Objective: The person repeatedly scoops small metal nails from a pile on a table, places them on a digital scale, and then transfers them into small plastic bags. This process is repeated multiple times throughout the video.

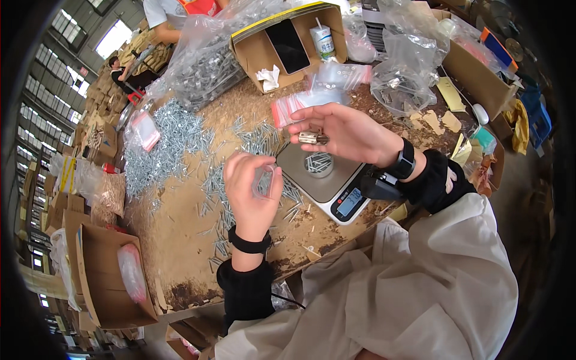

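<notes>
My left hand (249, 183) is curled around a small clear plastic bag (263, 182), holding its mouth open between thumb and fingers. To its right, my right hand (348, 132) is half closed on shiny metal fittings (314, 138), whose exact kind I cannot make out. Below the right hand, a digital scale (324, 187) carries a round clear cup (319, 164) with several screws in it. Loose silver screws (219, 180) lie scattered beside and behind my left hand. Flat zip bags with a red edge (294, 105) lie just beyond my right hand.
A large heap of screws (171, 138) covers the table's left side. Behind stand a plastic sack of metal parts (207, 66) and a carton (264, 81) holding a phone (287, 46) and a drink carton (323, 41). An open box (99, 270) sits at the lower left.
</notes>
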A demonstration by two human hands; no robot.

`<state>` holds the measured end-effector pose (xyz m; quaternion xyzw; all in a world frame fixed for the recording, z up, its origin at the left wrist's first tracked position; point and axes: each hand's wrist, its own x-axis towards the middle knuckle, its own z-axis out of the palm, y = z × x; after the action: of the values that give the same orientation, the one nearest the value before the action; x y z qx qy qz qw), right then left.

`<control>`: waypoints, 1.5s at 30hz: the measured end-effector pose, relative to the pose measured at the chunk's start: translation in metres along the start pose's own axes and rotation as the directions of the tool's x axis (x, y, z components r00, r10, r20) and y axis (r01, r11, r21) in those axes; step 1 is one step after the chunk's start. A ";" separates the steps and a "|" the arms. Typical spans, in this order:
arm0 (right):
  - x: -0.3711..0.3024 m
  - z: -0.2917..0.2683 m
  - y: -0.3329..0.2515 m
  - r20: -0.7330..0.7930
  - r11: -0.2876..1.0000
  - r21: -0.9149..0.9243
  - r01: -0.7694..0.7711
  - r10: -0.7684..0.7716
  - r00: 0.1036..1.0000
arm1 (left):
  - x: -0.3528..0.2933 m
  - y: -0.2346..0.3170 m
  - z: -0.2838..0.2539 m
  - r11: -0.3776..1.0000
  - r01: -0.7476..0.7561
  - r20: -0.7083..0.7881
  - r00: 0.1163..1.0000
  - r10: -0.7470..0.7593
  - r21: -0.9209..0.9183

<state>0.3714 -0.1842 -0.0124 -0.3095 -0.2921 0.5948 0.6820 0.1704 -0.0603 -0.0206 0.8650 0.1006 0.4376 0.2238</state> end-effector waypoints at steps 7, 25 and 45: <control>0.002 -0.006 0.005 0.020 0.999 -0.016 0.052 -0.051 0.998 | 0.000 -0.002 0.001 0.999 -0.030 0.024 0.999 0.029 0.024; -0.008 -0.015 -0.012 0.091 0.869 -0.330 0.369 -0.360 0.928 | -0.002 -0.005 0.000 0.993 -0.090 0.092 0.992 0.083 0.073; -0.004 -0.042 -0.056 0.459 0.161 -0.884 0.439 0.119 0.880 | 0.000 -0.005 0.001 0.997 -0.009 0.038 0.999 0.006 0.079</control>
<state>0.4381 -0.1972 0.0041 -0.4991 -0.7760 0.2406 0.3016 0.1708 -0.0565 -0.0234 0.8817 0.1104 0.4179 0.1895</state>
